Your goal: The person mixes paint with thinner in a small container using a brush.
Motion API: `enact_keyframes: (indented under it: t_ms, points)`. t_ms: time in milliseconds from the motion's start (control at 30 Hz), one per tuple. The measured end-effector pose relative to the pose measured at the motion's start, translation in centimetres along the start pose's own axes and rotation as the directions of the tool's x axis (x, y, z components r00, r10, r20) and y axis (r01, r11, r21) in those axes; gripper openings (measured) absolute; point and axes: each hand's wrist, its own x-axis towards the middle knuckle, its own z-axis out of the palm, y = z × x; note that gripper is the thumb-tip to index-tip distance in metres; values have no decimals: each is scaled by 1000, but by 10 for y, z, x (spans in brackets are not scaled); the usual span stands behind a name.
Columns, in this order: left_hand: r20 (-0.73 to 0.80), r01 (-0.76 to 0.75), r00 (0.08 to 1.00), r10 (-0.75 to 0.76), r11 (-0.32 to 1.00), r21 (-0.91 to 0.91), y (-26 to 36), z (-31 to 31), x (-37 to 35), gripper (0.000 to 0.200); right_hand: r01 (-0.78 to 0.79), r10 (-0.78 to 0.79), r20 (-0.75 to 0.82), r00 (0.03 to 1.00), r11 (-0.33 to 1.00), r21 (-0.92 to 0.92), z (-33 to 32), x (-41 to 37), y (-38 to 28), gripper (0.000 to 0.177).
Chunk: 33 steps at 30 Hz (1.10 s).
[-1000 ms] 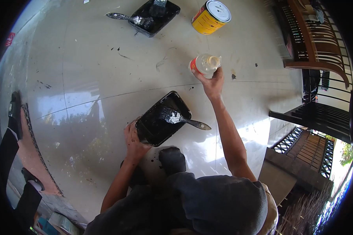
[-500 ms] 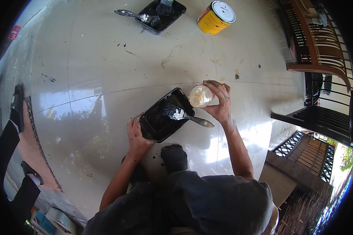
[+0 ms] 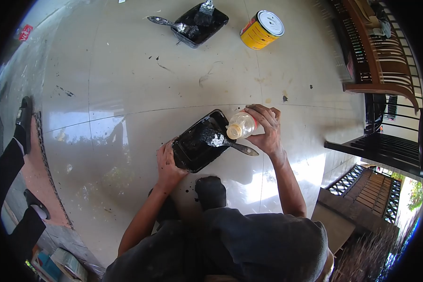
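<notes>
My left hand (image 3: 168, 162) grips the near left end of a black paint tray (image 3: 191, 165), which is tilted in front of me. A paintbrush (image 3: 242, 148) lies across the tray, its dark bristles inside and its handle sticking out over the right edge. Just beside the tray's right rim, my right hand (image 3: 267, 128) is wrapped round a clear plastic bottle (image 3: 247, 123). The bottle is tipped, with its yellowish mouth pointing down and left toward the tray. Whether liquid is coming out cannot be made out.
Farther off on the tiled floor (image 3: 141, 84) sits a second black tray (image 3: 215, 23) with two brushes, beside a yellow paint can (image 3: 262, 30). A wooden bench (image 3: 380, 61) stands at the right. Another person's legs (image 3: 9, 157) show at the left edge.
The view has shifted slightly, so the floor things appear a little lower and farther right. Both hands keep their holds on the tray and the bottle.
</notes>
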Motion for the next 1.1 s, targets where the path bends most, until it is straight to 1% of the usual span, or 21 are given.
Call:
enact_keyframes:
  t_ms: [100,300,400,800,900,1000,1100]
  points:
    - [-14,-24,1000,24,999,23,-2,1,0,85,20,-20,3,1000,1000,-20,-2,1,-2,76]
    - [-9,-13,1000,13,1000,-2,1,-1,2,87,54,-53,17,998,997,-58,-4,2,-5,76]
    - [-23,-38,999,38,999,-1,1,-1,2,88,73,-72,21,997,994,-77,-6,3,-6,77]
    - [16,-11,1000,12,1000,-20,0,-3,2,92,102,-96,57,994,990,-95,-13,14,-21,76]
    - [-33,-72,997,71,997,-9,-5,2,1,92,110,-105,57,993,989,-101,-12,14,-23,75]
    - [-32,-77,997,77,997,8,-7,3,0,93,112,-106,62,992,987,-116,-13,14,-24,74]
    - [-62,-116,991,117,993,19,-8,3,0,96,111,-103,68,992,986,-128,-12,13,-24,74]
